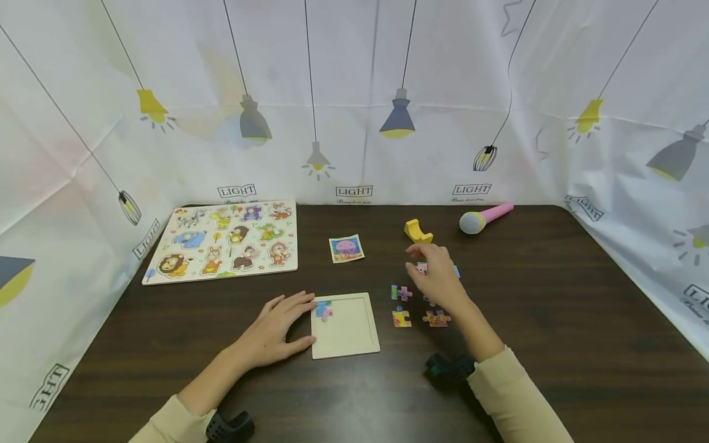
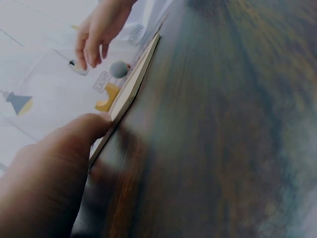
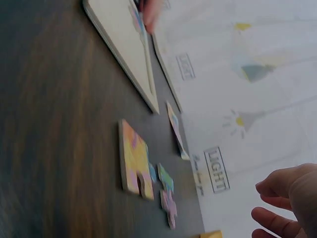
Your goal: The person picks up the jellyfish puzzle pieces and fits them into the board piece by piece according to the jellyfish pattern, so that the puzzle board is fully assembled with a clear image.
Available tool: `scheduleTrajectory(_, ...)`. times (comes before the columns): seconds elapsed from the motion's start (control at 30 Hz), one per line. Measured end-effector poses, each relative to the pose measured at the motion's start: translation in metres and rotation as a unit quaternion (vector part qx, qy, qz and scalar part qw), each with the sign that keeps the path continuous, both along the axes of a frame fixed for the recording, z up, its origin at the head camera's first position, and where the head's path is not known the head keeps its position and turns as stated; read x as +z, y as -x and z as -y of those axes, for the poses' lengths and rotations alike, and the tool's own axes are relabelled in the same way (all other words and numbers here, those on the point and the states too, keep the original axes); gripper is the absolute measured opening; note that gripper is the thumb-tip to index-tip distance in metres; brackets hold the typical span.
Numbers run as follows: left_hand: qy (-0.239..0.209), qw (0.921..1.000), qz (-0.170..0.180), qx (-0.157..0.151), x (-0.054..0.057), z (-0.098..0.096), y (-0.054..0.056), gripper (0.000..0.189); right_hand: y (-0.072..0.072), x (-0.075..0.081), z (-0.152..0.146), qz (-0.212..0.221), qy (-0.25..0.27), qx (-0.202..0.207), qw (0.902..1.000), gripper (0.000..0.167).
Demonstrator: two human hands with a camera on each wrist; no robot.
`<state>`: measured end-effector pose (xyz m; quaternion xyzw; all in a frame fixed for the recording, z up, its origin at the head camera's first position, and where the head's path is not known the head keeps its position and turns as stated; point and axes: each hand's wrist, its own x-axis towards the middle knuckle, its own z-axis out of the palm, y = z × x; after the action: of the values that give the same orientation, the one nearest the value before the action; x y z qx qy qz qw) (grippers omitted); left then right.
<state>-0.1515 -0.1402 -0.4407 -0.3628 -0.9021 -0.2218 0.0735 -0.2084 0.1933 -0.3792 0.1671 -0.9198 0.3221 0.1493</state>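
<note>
My left hand (image 1: 279, 327) lies flat with fingers spread at the left side of a pale wooden puzzle board (image 1: 354, 335). Its thumb (image 2: 94, 126) and fingertips touch the board's edge. One joined-looking patch of puzzle pieces (image 1: 324, 309), blue and pink, sits in the board's upper left corner. Above the loose pieces on the right hovers my right hand (image 1: 437, 277), fingers relaxed and apart, holding nothing. Under and around it lie a green and purple piece (image 1: 402, 293), a yellow piece (image 1: 401, 317) and an orange-pink piece (image 1: 437, 319); others are partly hidden by the hand.
An animal puzzle board (image 1: 224, 240) lies at the back left. A small jellyfish picture card (image 1: 346, 248) is behind the pale board. Farther right are a yellow curved block (image 1: 418, 232) and a pink toy microphone (image 1: 486, 218). A white printed curtain (image 1: 354, 80) borders the dark table.
</note>
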Motion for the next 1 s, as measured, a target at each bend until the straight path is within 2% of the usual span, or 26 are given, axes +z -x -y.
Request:
scheduleTrajectory(0.23,0.007,0.9999,-0.007,-0.002,-0.001,0.0,-0.002,0.075,0.01,-0.01,-0.021,0.057,-0.014,-0.041,0.9974,0.029)
scheduleTrajectory(0.43,0.018,0.9997,-0.017,-0.001,-0.001,0.0,-0.002,0.079,0.015,-0.021,-0.039,0.062,-0.067,-0.039,0.995,0.033)
scheduleTrajectory(0.57,0.025,0.9995,-0.021,-0.004,-0.001,0.001,-0.002,0.081,0.014,-0.026,-0.05,0.1,-0.114,-0.054,0.9869,0.039)
scheduleTrajectory(0.7,0.031,0.9993,-0.021,-0.004,0.0,0.001,-0.002,0.083,0.012,-0.029,-0.057,0.137,-0.136,-0.073,0.9785,0.043)
scheduleTrajectory(0.83,0.033,0.9993,-0.018,0.0,0.001,0.0,-0.002,0.086,0.013,-0.028,-0.062,0.141,-0.147,-0.073,0.9763,0.041)
scheduleTrajectory(1.0,0.039,0.9992,-0.005,0.005,0.001,-0.001,-0.002,0.088,0.014,-0.026,-0.069,0.128,-0.144,-0.058,0.9795,0.034)
